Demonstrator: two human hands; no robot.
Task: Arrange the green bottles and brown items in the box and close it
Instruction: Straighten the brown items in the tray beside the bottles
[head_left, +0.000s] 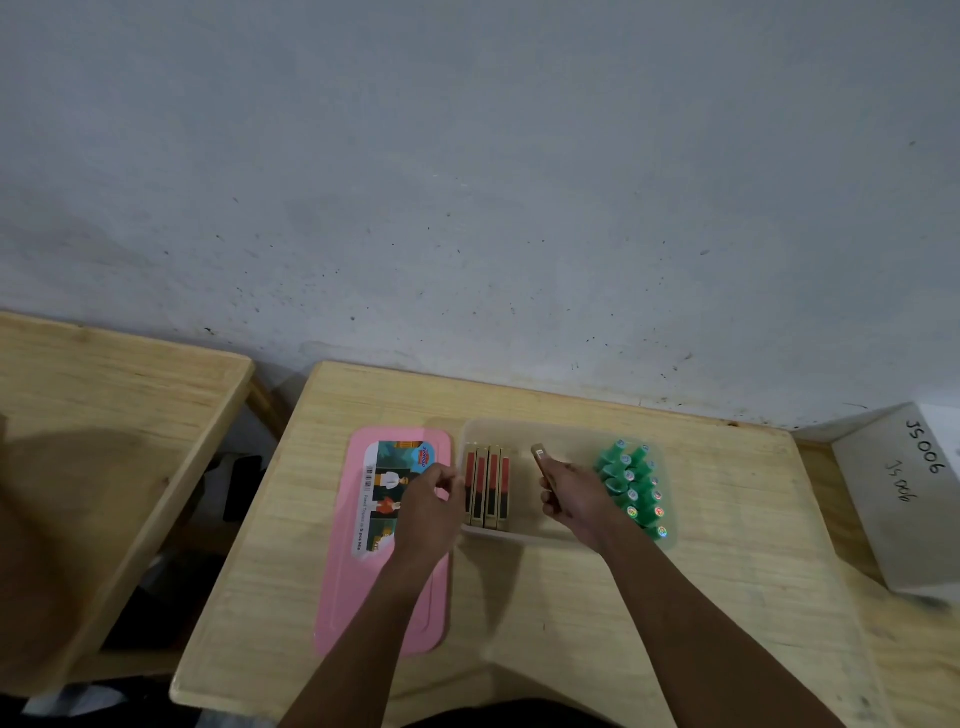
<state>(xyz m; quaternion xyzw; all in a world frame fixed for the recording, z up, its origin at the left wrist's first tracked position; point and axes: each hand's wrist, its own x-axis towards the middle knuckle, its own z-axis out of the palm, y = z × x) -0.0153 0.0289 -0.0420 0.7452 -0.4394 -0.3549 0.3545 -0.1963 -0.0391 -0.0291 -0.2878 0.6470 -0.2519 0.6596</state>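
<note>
A translucent plastic box sits on the wooden table. Several brown and red items lie side by side in its left end. Several green bottles stand packed in its right end. My right hand hovers over the box's middle and is shut on one brown item, whose tip points away from me. My left hand rests at the box's left wall, over the pink lid, fingers loosely curled and holding nothing. The pink lid lies flat to the left of the box.
A white cardboard box marked JS006 stands at the right table edge. A second wooden table is on the left, across a gap. A grey wall runs right behind the table.
</note>
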